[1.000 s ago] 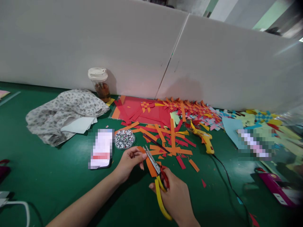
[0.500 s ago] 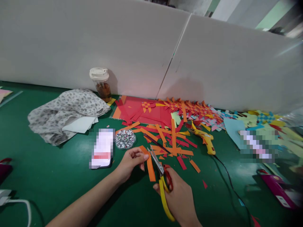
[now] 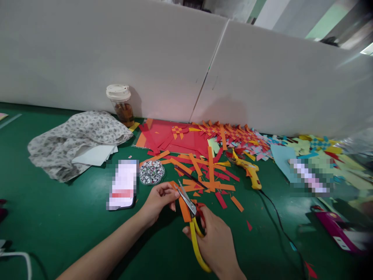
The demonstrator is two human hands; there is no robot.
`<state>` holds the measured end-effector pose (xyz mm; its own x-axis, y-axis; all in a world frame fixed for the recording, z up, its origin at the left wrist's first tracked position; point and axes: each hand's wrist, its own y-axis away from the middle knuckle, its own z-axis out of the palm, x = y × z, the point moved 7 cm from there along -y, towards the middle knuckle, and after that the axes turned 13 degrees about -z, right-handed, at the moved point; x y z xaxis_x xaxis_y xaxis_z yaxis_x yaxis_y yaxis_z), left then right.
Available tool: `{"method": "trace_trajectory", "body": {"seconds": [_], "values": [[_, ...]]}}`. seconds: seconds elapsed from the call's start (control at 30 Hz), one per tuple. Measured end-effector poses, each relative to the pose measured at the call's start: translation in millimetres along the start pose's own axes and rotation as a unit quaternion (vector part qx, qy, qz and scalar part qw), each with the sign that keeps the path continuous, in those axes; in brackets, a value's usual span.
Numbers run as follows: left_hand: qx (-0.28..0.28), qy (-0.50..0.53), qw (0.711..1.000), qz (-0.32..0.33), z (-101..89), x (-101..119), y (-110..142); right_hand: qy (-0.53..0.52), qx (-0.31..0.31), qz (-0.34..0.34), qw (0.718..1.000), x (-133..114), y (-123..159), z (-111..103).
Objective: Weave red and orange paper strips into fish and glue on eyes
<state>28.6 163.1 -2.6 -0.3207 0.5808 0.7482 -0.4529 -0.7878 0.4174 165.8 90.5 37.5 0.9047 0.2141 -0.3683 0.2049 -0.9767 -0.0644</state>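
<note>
Between the fingertips of my left hand is an orange paper strip, pinched near its upper end and hanging down toward the right. My right hand grips a pair of scissors with one yellow and one red handle. The blades are slightly parted and lie at the strip, close to my left fingertips; whether paper sits between them I cannot tell. Just beyond my hands lie loose orange strips, red strips and a dark, thin stick.
A round case of googly eyes and a phone lie left. Behind stand a lidded cup and patterned cloth. Woven paper fish line the white partition. A yellow glue gun trails its cord right.
My right hand has brought the scissors left, so the blades now reach the strip beside my left fingertips. The whole view has shifted slightly.
</note>
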Motion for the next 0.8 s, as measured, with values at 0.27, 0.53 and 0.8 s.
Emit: {"method": "trace_trajectory", "body": {"seconds": [0.27, 0.53, 0.8], "values": [[-0.011, 0.011, 1.0, -0.014, 2.4, -0.4, 1.4, 0.036, -0.015, 0.003, 0.999, 0.5, 0.1, 0.4], [-0.037, 0.029, 0.998, -0.05, 5.4, -2.6, 1.9, 0.019, -0.003, 0.003, 1.0, 4.5, 1.8, -1.1], [-0.052, 0.033, 0.997, -0.046, 5.5, -7.6, 0.4, 0.031, 0.004, 0.016, 0.999, 8.8, 3.9, -3.8]]}}
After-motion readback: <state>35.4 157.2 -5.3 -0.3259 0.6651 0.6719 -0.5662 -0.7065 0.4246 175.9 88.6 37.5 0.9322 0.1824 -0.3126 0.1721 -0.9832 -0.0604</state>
